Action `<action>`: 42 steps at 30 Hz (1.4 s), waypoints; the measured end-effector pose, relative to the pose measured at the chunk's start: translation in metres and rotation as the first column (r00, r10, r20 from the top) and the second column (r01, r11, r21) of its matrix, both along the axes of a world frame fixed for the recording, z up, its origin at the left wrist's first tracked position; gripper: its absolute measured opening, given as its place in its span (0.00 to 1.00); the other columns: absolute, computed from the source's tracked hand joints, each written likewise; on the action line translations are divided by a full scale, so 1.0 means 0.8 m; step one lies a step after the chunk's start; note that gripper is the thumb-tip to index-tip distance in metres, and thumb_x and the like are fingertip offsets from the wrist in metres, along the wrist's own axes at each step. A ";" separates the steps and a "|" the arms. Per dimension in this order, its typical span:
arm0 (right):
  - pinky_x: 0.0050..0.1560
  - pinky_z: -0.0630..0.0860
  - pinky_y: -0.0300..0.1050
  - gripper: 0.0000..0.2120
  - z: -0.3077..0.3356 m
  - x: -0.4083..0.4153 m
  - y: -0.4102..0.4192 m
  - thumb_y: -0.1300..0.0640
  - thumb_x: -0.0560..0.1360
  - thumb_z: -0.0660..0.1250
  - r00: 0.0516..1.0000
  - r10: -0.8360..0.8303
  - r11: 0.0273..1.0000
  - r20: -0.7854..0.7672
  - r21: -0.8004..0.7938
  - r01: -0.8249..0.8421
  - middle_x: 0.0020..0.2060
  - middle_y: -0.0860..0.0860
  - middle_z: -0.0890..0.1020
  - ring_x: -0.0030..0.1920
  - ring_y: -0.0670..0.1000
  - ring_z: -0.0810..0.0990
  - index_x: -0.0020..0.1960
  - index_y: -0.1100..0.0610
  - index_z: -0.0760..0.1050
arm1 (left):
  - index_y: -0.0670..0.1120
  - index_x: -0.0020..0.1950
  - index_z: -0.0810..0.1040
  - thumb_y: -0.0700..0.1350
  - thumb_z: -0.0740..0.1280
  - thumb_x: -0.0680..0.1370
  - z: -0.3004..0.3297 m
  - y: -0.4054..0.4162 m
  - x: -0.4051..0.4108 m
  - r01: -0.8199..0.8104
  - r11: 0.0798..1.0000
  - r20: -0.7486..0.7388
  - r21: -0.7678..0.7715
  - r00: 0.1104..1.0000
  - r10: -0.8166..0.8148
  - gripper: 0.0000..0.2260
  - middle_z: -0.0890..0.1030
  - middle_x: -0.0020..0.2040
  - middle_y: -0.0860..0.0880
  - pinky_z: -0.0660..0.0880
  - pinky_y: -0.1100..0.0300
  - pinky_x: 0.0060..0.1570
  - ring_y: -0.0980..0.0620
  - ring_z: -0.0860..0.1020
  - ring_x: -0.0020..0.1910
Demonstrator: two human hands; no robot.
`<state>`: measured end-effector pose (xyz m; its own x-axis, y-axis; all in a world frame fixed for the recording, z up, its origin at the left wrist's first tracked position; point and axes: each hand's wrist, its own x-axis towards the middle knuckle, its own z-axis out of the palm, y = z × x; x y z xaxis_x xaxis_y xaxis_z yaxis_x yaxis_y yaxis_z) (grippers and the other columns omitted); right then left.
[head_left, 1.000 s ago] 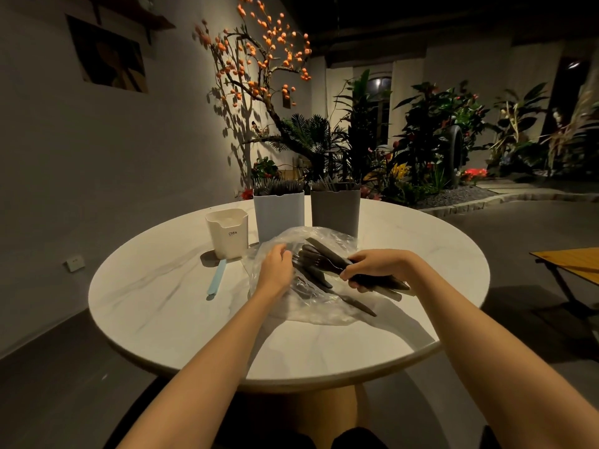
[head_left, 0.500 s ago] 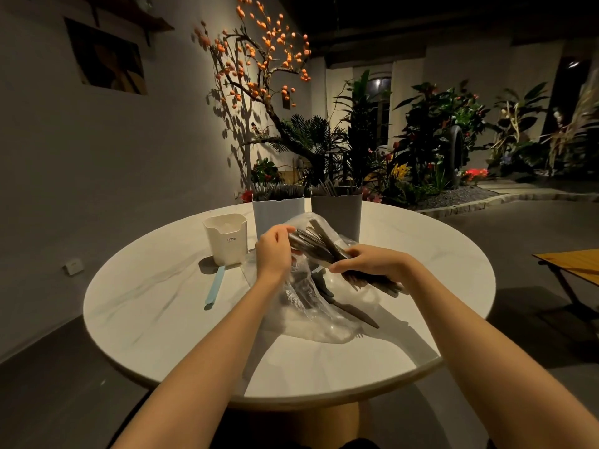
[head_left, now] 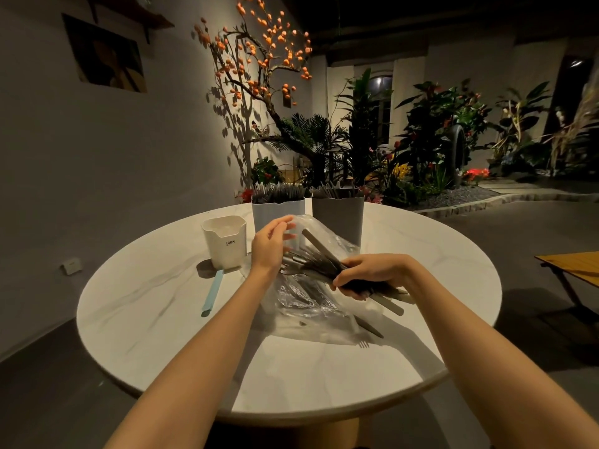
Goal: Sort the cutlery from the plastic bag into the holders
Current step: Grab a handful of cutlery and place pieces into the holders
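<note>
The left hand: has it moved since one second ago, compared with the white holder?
Yes. The left hand rose from the plastic bag toward the far holders, now level with the white holder.
</note>
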<state>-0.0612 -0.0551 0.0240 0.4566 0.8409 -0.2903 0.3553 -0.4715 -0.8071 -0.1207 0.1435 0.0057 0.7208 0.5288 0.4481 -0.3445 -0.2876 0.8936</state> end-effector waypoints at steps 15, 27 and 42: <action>0.36 0.75 0.36 0.03 0.000 -0.002 -0.003 0.60 0.79 0.64 0.998 0.011 0.996 -0.067 0.085 -0.005 0.36 0.53 0.74 0.34 0.47 0.73 0.52 0.57 0.71 | 0.45 0.44 0.81 0.40 0.58 0.82 0.007 -0.008 -0.010 -0.013 0.994 0.083 0.105 0.997 0.004 0.13 0.82 0.40 0.49 0.76 0.67 0.38 0.56 0.80 0.39; 0.32 0.73 0.36 0.06 0.020 0.023 0.018 0.56 0.79 0.64 0.995 -0.079 0.938 -0.061 0.332 0.095 0.33 0.52 0.73 0.31 0.47 0.71 0.52 0.58 0.72 | 0.43 0.63 0.74 0.40 0.59 0.82 0.023 -0.006 0.020 -0.204 0.952 0.130 0.228 0.975 0.178 0.11 0.78 0.51 0.51 0.75 0.60 0.50 0.54 0.77 0.50; 0.33 0.74 0.37 0.08 0.034 0.087 0.044 0.55 0.80 0.63 0.978 -0.188 0.888 -0.085 0.411 0.206 0.32 0.52 0.74 0.31 0.47 0.74 0.46 0.60 0.71 | 0.42 0.51 0.73 0.45 0.55 0.84 0.032 0.001 0.084 -0.126 0.982 0.049 0.138 0.992 0.120 0.10 0.77 0.37 0.47 0.75 0.62 0.38 0.52 0.76 0.36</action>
